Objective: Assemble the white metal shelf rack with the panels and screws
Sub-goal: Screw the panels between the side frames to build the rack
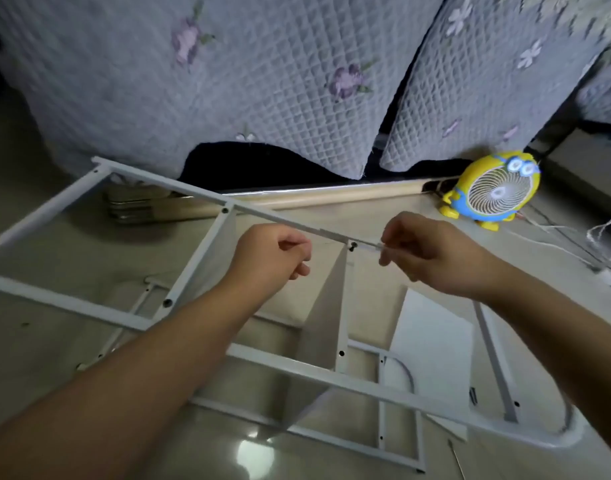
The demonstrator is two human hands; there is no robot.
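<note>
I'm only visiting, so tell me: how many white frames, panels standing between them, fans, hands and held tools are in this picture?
White frames: 2, upper frame and lower frame
Upright panels: 2, left panel and right panel
Yellow fan: 1
Hands: 2, left hand and right hand
Thin tool: 1, pinched by the right hand
Total: 8

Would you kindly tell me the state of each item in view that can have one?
White metal rack frame: partly assembled, lying on its side.
White sheet panel: standing between the frame's rails.
Dark screw: in the far rail; tightness unclear.
Left hand: fingers curled; contents unseen.
Right hand: pinches a thin pale tool beside the screw.
Yellow cartoon-shaped fan: upright; running or not, unclear.
</note>
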